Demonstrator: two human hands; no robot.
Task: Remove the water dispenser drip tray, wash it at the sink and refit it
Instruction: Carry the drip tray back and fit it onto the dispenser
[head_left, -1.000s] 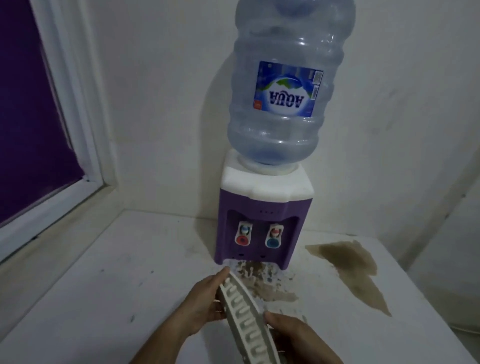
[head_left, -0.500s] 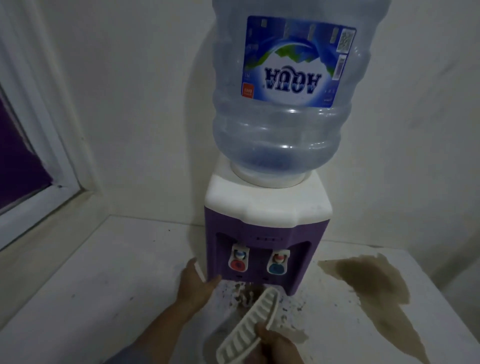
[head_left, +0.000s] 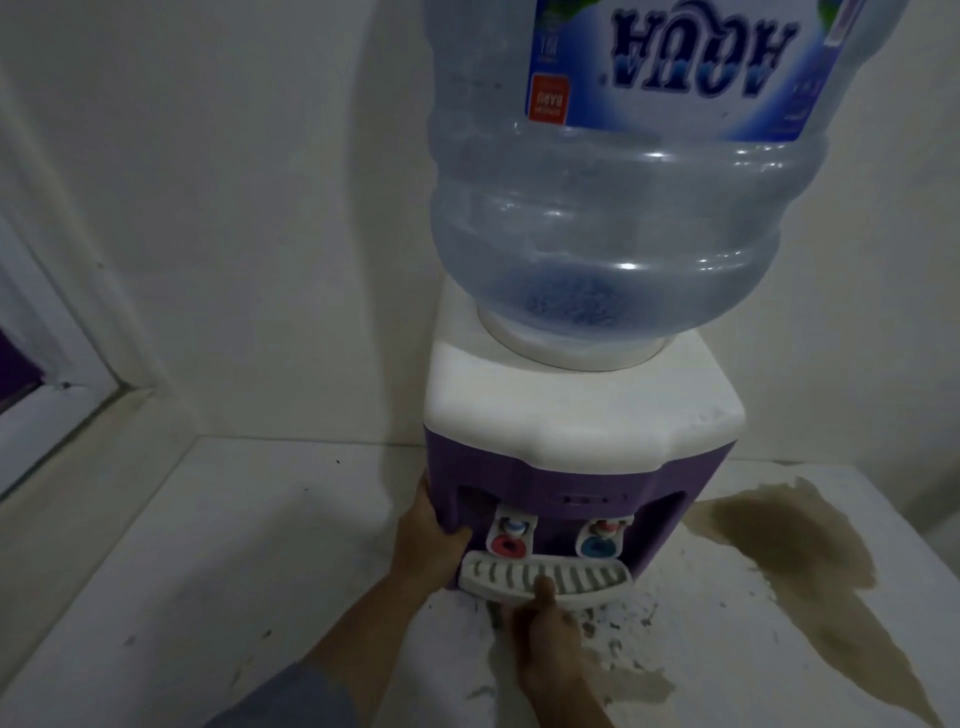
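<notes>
One white slotted plastic drip tray sits beneath two taps of the purple-and-white dispenser. My right hand pinches its front edge; my left hand clasps the dispenser's corner.

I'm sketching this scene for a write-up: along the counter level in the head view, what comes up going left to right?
Window frame → left hand → red tap → blue tap → brown stain.

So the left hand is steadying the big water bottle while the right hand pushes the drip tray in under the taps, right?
Not quite. In the head view the left hand grips the purple dispenser body, not the bottle. The right hand is indeed at the drip tray under the taps.
</notes>
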